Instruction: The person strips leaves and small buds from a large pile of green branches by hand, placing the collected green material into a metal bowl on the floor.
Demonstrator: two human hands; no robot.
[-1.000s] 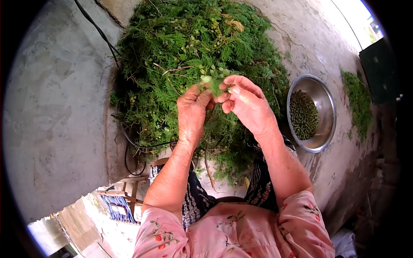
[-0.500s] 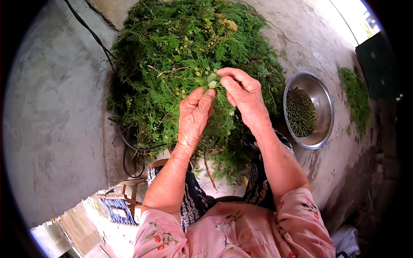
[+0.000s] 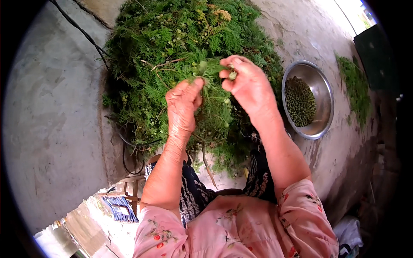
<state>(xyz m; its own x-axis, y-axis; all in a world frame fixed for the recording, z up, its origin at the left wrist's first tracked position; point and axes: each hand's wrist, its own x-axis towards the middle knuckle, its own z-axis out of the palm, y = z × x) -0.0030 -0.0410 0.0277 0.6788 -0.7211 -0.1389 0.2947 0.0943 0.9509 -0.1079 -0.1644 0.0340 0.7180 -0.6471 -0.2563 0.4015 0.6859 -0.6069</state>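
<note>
My left hand pinches a green conifer sprig between thumb and fingers above the heap. A pale green cone shows at its fingertips. To its right, my right hand is curled around a few small green seed cones, held near the fingertips; part of them is hidden by the fingers. Below and beyond both hands spreads a large pile of cut conifer branches, dotted with similar cones. A steel basin on the right holds many green cones.
A concrete block or ledge rises along the left, with black cables running over it. More loose greenery lies right of the basin, by a dark panel. A small woven stool stands at lower left.
My hands have moved apart: the left went slightly left, the right a little right and up. Green cones now show in the right hand's fingers. The view has shifted slightly.
</note>
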